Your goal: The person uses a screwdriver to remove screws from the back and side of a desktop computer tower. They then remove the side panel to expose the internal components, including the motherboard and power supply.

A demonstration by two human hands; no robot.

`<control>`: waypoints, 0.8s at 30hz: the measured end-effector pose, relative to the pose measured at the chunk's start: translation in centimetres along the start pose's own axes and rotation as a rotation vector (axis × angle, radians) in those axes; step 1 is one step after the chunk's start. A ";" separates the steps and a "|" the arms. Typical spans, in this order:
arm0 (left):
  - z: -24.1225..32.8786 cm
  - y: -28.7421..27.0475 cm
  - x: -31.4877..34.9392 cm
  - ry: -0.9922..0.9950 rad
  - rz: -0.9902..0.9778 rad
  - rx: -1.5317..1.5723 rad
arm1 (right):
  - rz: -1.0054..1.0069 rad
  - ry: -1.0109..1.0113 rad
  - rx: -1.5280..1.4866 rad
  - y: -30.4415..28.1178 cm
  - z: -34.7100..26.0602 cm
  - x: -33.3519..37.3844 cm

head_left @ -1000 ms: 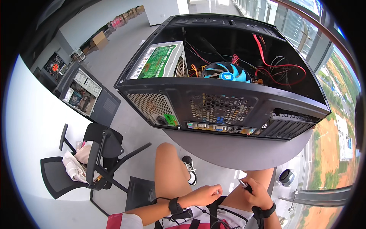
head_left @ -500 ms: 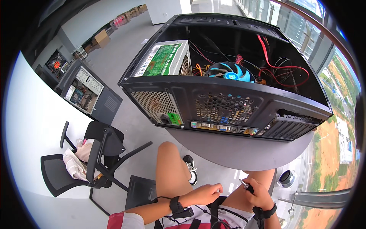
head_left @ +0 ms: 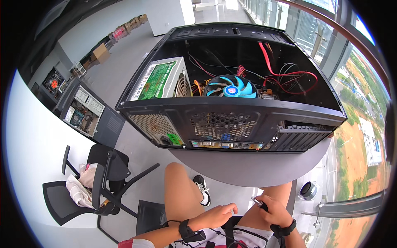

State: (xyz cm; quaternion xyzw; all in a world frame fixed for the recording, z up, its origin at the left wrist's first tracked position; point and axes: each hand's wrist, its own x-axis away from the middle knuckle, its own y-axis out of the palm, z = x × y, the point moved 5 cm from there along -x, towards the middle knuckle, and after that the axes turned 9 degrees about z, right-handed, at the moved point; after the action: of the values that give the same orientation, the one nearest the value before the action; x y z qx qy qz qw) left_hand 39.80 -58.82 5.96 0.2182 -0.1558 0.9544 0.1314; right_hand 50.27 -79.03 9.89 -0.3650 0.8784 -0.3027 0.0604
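Observation:
My right hand (head_left: 276, 212) is closed around the black handle of a short screwdriver (head_left: 259, 203), its silver tip pointing up and left. Over my lap, my left hand (head_left: 213, 216) holds nothing visible; its fingers are bent loosely and somewhat apart. Beyond both hands, touching neither, a black computer case (head_left: 264, 110) lies on its side on a round grey table (head_left: 240, 171), its top side uncovered. Inside are a power supply (head_left: 162, 80) with a green label, a blue-bladed cooling fan (head_left: 235, 87) and red cables (head_left: 271, 68).
A black office chair (head_left: 109, 165) with cloth on it stands at the left. Behind it, another uncovered computer case (head_left: 89, 109) leans near the white wall. Cardboard boxes (head_left: 99, 53) lie far back. A dark cylindrical object (head_left: 308, 190) stands by the window at the right.
The view has shifted, so the case appears lower and farther left. My left hand's fingers have loosened slightly. The screwdriver stays in my right hand.

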 end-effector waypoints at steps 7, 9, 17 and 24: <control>3.7 -0.8 1.5 0.122 -0.145 0.343 | 0.004 -0.028 0.057 0.5 1.5 0.5; 5.3 -0.8 2.5 -0.022 -0.151 0.610 | 0.026 -0.031 0.053 0.5 1.7 0.6; 20.9 -6.7 8.1 0.672 0.590 -0.367 | -0.066 -0.024 0.041 0.7 0.5 0.8; 31.5 -12.1 6.1 0.955 1.187 -1.233 | -0.018 -0.034 0.054 0.8 0.9 1.3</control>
State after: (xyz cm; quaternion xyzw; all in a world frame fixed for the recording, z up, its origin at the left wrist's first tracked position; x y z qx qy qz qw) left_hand 50.17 -57.74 38.61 -0.4117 -0.6419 0.6046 -0.2299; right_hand 49.18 -79.92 8.88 -0.3762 0.8655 -0.3204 0.0824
